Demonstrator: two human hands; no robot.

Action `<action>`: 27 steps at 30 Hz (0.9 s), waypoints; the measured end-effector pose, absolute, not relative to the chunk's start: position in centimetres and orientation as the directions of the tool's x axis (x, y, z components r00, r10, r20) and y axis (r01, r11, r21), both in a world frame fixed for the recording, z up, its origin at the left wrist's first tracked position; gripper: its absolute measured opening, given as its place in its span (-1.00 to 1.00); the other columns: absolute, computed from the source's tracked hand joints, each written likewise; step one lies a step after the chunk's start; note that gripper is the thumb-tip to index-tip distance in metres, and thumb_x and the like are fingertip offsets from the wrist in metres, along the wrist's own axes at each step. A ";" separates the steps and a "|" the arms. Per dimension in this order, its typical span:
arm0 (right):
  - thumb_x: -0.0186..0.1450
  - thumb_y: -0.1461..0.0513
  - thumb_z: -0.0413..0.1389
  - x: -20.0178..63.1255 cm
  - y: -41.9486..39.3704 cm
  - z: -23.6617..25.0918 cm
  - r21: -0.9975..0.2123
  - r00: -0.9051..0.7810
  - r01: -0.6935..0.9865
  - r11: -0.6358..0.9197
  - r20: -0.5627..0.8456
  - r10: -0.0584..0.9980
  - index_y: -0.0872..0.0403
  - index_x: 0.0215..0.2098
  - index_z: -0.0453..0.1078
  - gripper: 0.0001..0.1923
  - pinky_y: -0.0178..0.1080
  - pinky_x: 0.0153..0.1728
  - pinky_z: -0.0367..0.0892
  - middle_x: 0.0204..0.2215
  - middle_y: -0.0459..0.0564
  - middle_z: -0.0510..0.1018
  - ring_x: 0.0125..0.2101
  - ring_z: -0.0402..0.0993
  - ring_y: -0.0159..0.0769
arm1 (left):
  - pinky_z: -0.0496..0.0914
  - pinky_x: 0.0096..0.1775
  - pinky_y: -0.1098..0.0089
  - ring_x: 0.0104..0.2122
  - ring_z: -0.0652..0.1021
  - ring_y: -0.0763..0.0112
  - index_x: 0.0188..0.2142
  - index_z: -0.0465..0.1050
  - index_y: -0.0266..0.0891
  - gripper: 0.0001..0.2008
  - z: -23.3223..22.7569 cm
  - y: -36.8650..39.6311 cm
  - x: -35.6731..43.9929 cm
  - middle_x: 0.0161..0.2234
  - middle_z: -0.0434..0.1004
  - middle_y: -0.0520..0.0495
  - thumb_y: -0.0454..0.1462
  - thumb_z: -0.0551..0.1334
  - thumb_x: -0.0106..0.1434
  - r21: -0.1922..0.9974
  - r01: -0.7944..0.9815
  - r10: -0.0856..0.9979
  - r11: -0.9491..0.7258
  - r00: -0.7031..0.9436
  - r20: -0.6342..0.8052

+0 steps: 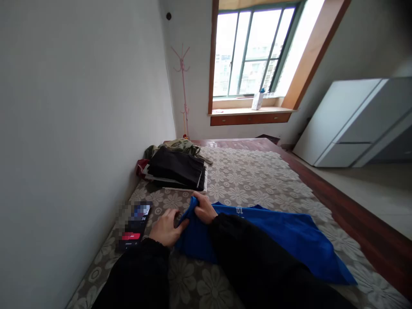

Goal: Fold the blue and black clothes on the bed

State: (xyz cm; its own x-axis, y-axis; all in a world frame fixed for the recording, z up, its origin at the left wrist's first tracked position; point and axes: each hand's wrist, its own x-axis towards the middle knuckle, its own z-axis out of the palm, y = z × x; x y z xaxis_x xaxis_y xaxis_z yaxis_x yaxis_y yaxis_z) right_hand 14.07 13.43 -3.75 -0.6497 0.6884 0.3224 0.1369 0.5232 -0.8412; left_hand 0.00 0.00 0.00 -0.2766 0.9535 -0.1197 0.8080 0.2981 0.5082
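A blue garment (277,227) with white print lies stretched out on a floral cloth (244,176); its exact kind cannot be made out. My right hand (204,209) is closed on its raised left edge, fist-like, lifting a fold. Lower down the same edge, my left hand (165,228) has its thumb and curled fingers closed at the fabric. My right sleeve covers part of the garment's middle and near side.
Left of my left hand lies a phone (137,225) with a lit screen. Beyond it, folded dark clothes (177,165) are piled against the white wall (80,107). A pink coat stand (183,86), a window and a white fridge (344,120) stand farther back.
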 end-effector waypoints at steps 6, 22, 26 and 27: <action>0.03 0.31 -0.04 14.3 13.8 -4.0 -0.910 -0.549 0.007 0.415 0.343 0.762 -0.01 -0.44 0.20 -0.88 -0.27 -0.35 0.28 -0.49 -0.15 0.38 -0.41 0.32 -0.27 | 0.43 -0.08 0.34 -0.12 0.62 0.21 -0.13 0.59 -0.14 -0.55 0.6 0.0 0.5 -0.14 0.68 -0.08 0.09 0.11 0.33 0.656 0.727 0.979 0.205 -0.137 -0.154; 0.33 0.21 0.09 13.9 11.6 -3.4 -0.375 -0.775 0.467 0.801 0.262 0.575 0.08 -0.07 0.40 -0.78 -0.09 0.00 0.22 -0.14 0.10 0.56 -0.07 0.42 -0.08 | 0.30 -0.35 0.35 -0.31 0.63 0.17 -0.40 0.49 -0.16 -0.73 0.6 -0.6 -0.1 -0.39 0.66 -0.08 -0.01 0.27 0.18 0.498 0.811 0.938 0.307 -0.170 -0.301; 0.38 0.19 0.05 13.9 11.6 -3.2 -0.336 -0.778 0.499 0.799 0.233 0.584 0.07 -0.20 0.40 -0.86 -0.13 -0.08 0.20 -0.24 0.06 0.56 -0.16 0.44 -0.14 | 0.18 -0.43 0.35 -0.40 0.59 0.23 -0.53 0.43 -0.14 -0.60 1.6 -0.9 0.3 -0.49 0.59 -0.06 0.07 0.19 0.24 0.378 0.867 0.928 0.324 -0.215 -0.303; 0.37 0.20 0.04 13.9 11.6 -3.2 -0.330 -0.784 0.495 0.804 0.231 0.577 0.07 -0.23 0.39 -0.88 -0.14 -0.09 0.20 -0.25 0.05 0.56 -0.17 0.44 -0.15 | 0.16 -0.43 0.35 -0.40 0.58 0.24 -0.54 0.42 -0.14 -0.61 1.8 -1.0 0.4 -0.50 0.58 -0.05 0.06 0.19 0.24 0.360 0.873 0.926 0.328 -0.222 -0.307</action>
State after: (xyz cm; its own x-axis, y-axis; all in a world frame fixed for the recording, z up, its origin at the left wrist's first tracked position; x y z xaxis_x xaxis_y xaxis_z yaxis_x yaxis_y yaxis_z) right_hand 13.91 11.65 -3.18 -0.7835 0.5770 0.2306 0.4949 0.8039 -0.3300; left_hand 0.44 -0.95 1.81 -0.2215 0.9256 -0.3069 0.8732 0.3284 0.3601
